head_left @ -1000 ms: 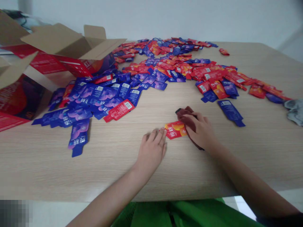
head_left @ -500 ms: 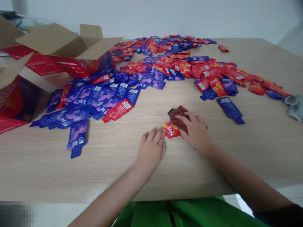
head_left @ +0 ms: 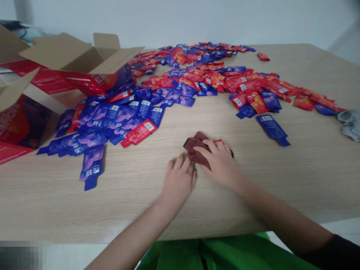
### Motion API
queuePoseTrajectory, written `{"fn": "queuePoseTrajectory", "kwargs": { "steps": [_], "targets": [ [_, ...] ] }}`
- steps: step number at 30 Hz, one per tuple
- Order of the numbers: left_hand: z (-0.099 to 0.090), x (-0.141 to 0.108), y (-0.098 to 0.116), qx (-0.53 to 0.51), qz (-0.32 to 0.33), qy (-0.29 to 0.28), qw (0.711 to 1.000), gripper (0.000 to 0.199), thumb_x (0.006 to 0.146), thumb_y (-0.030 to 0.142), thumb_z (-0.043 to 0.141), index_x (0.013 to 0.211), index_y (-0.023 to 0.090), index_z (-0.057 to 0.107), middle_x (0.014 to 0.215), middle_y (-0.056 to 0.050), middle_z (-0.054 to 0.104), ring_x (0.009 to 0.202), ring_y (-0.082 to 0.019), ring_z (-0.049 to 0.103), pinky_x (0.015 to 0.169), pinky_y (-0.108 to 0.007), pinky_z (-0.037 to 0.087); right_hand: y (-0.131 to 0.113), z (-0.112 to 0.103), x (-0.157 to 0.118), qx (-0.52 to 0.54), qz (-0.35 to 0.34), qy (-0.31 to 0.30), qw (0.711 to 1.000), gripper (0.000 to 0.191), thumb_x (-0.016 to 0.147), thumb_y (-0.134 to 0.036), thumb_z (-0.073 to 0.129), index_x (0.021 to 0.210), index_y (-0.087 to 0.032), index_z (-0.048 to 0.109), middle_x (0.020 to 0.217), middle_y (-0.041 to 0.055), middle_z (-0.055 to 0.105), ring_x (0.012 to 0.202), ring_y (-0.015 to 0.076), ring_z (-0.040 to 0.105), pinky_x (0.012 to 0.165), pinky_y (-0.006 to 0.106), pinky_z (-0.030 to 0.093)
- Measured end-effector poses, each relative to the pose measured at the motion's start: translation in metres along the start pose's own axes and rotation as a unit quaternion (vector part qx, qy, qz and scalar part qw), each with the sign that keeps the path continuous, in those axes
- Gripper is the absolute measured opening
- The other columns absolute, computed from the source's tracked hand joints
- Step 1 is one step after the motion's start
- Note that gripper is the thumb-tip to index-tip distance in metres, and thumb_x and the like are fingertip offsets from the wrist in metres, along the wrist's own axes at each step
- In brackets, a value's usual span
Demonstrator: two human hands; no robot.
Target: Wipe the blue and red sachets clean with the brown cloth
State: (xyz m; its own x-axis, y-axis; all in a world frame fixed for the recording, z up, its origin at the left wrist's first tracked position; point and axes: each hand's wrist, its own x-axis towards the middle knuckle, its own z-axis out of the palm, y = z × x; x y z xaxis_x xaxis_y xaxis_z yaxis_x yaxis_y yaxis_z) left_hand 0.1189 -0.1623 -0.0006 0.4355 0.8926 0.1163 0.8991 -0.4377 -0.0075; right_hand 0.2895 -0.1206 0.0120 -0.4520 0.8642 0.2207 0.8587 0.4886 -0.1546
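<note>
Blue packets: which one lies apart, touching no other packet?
The blue packet beyond and to the right of the right hand, barcode side up. Bare tabletop shows all round it, while the other blue packets touch or overlap neighbours.

Cloth (head_left: 198, 146) was maroon; packets (head_left: 139, 133) red-orange or blue-purple; boxes (head_left: 17, 123) red, brown inside; counter (head_left: 126, 210) pale woodgrain.

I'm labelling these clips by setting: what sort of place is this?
Perhaps a packing or sorting table indoors: many red and blue pouches are spread over a wood-grain tabletop, beside open cardboard boxes.
</note>
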Motion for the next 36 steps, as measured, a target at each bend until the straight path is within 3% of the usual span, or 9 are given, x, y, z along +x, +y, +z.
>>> {"fn": "queuePoseTrajectory", "kwargs": {
  "steps": [4, 7, 9, 15, 20, 24, 28, 32, 36],
  "targets": [
    [0.001, 0.0, 0.0, 0.011, 0.0, 0.003, 1.0, 0.046, 0.097, 0.028, 0.045, 0.14, 0.014, 0.049, 0.145, -0.006, 0.051, 0.125, -0.025, 0.049, 0.097, -0.042, 0.044, 0.05, -0.001, -0.009, -0.009, 0.102, 0.007, 0.995, 0.039, 0.085, -0.03, 0.055, 0.124, -0.028, 0.061, 0.127, 0.0112, 0.055, 0.097, 0.0299, 0.053, 0.08, 0.045, 0.042],
    [0.002, 0.0, 0.002, 0.017, 0.0, 0.003, 1.0, 0.046, 0.097, 0.028, 0.044, 0.14, 0.013, 0.049, 0.145, -0.007, 0.05, 0.125, -0.025, 0.048, 0.097, -0.042, 0.044, 0.079, -0.01, -0.01, -0.008, 0.143, 0.006, 0.99, 0.033, 0.085, -0.029, 0.054, 0.116, -0.031, 0.065, 0.12, 0.0086, 0.058, 0.093, 0.028, 0.055, 0.079, 0.043, 0.043],
    [0.003, 0.0, 0.002, 0.017, -0.002, 0.004, 1.0, 0.045, 0.097, 0.027, 0.044, 0.14, 0.012, 0.05, 0.146, -0.007, 0.05, 0.125, -0.025, 0.048, 0.097, -0.042, 0.044, 0.077, -0.017, -0.008, -0.016, 0.142, 0.028, 0.989, 0.033, 0.083, -0.031, 0.056, 0.116, -0.03, 0.065, 0.119, 0.0086, 0.058, 0.095, 0.0289, 0.056, 0.08, 0.045, 0.043],
    [0.003, -0.001, 0.003, -0.005, -0.021, 0.004, 1.0, 0.047, 0.097, 0.03, 0.047, 0.14, 0.012, 0.049, 0.146, -0.008, 0.05, 0.127, -0.026, 0.047, 0.1, -0.041, 0.043, 0.038, -0.024, -0.001, -0.013, 0.095, 0.15, 0.984, 0.044, 0.078, -0.031, 0.063, 0.121, -0.027, 0.062, 0.132, 0.0102, 0.053, 0.105, 0.0347, 0.053, 0.086, 0.05, 0.041],
    [0.002, -0.003, 0.005, 0.003, -0.028, -0.006, 1.0, 0.047, 0.096, 0.03, 0.048, 0.141, 0.017, 0.048, 0.147, -0.007, 0.049, 0.129, -0.027, 0.047, 0.102, -0.044, 0.042, 0.068, -0.017, -0.008, 0.153, 0.125, 0.133, 0.971, 0.033, 0.08, -0.027, 0.059, 0.112, -0.027, 0.063, 0.119, 0.0079, 0.061, 0.106, 0.0292, 0.059, 0.09, 0.047, 0.046],
    [0.001, -0.001, 0.009, 0.029, -0.017, -0.013, 0.999, 0.048, 0.095, 0.027, 0.048, 0.141, 0.017, 0.048, 0.146, -0.01, 0.049, 0.127, -0.029, 0.048, 0.1, -0.046, 0.045, 0.09, -0.031, -0.008, 0.222, 0.167, 0.11, 0.954, 0.029, 0.085, -0.031, 0.054, 0.113, -0.027, 0.061, 0.112, 0.0059, 0.066, 0.103, 0.0263, 0.062, 0.09, 0.044, 0.048],
    [0.002, 0.005, 0.011, 0.065, 0.004, -0.024, 0.998, 0.048, 0.092, 0.023, 0.05, 0.137, 0.007, 0.052, 0.14, -0.017, 0.053, 0.123, -0.033, 0.052, 0.096, -0.045, 0.047, 0.084, -0.037, 0.007, 0.124, 0.168, 0.049, 0.977, 0.034, 0.088, -0.043, 0.051, 0.115, -0.025, 0.061, 0.113, 0.0099, 0.066, 0.103, 0.0303, 0.061, 0.089, 0.047, 0.046],
    [0.004, 0.009, 0.012, 0.066, 0.017, -0.022, 0.997, 0.052, 0.088, 0.024, 0.052, 0.135, 0.001, 0.052, 0.139, -0.022, 0.052, 0.125, -0.036, 0.049, 0.096, -0.045, 0.046, 0.077, -0.017, 0.017, -0.038, 0.182, 0.006, 0.983, 0.044, 0.077, -0.055, 0.061, 0.104, -0.021, 0.065, 0.119, 0.0171, 0.06, 0.105, 0.0409, 0.055, 0.084, 0.057, 0.043],
    [0.004, 0.009, 0.008, 0.045, 0.022, -0.015, 0.999, 0.057, 0.089, 0.028, 0.05, 0.138, 0.001, 0.049, 0.143, -0.024, 0.048, 0.13, -0.037, 0.045, 0.098, -0.047, 0.044, 0.095, -0.004, 0.017, 0.046, 0.119, 0.026, 0.991, 0.026, 0.079, -0.04, 0.06, 0.098, -0.022, 0.06, 0.121, 0.0132, 0.06, 0.108, 0.0339, 0.056, 0.089, 0.053, 0.044]
  ]
}}
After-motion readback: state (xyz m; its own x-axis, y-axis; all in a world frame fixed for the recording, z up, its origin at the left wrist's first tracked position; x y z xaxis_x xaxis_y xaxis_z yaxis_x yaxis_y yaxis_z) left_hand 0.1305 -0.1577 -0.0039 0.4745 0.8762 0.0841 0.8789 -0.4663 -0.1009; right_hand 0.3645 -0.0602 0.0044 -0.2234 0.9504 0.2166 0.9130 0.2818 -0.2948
